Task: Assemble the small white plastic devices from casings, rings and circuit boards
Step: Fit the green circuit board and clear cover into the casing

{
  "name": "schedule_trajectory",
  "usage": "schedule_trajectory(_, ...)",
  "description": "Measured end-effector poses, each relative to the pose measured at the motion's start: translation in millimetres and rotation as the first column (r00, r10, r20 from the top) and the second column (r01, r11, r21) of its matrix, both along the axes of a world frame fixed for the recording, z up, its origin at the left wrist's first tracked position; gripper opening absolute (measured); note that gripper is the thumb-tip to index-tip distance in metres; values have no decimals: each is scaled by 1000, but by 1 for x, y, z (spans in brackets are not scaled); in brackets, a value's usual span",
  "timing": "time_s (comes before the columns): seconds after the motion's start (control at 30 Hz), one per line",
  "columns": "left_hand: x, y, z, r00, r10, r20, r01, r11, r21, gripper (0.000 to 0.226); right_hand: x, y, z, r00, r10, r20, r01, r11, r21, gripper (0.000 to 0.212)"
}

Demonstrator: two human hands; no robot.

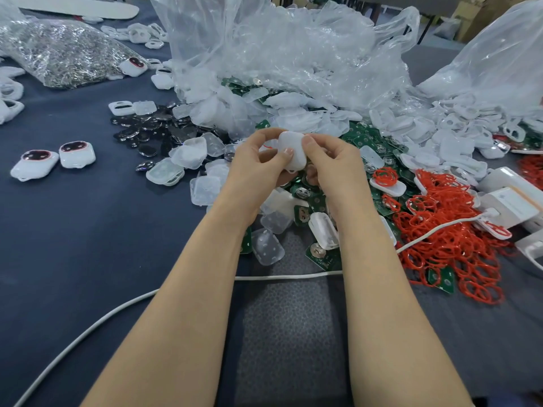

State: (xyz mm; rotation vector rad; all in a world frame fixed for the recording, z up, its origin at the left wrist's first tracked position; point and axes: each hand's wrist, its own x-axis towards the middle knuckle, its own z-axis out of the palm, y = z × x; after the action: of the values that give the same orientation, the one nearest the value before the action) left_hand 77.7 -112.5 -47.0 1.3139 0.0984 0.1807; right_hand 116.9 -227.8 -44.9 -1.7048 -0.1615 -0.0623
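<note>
Much of the dark blue cloth tabletop [73,230] is heaped: beyond the fingers [261,135] a crumpled clear plastic bag [279,48] spills translucent white casings [235,107]; right of them, tangled thin red rubber rings [449,239]; under them, green circuit boards [329,261]. Left hand [252,165] and right hand [332,165] meet — fingers of both clamped on one small white rounded plastic casing [291,148].

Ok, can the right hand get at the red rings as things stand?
Likely yes, once freed: the right hand pinches the casing with the left hand, but the rings lie uncovered just to its right, and only a cable crosses them.
</note>
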Motion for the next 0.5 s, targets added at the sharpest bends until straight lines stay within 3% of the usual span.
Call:
schedule_trajectory(0.23, -2, 3, -1, 998, -58, 22, 59, 998, -14, 19, 2, -4, 0, 986, 77, -147, -51, 984, 170, 13)
schedule_trajectory(0.5, -2, 0, -2, 999, -30, 33, 29, 998, 53, 19, 2, -3, 0, 985, 62, -160, -35, 986, 163, 11)
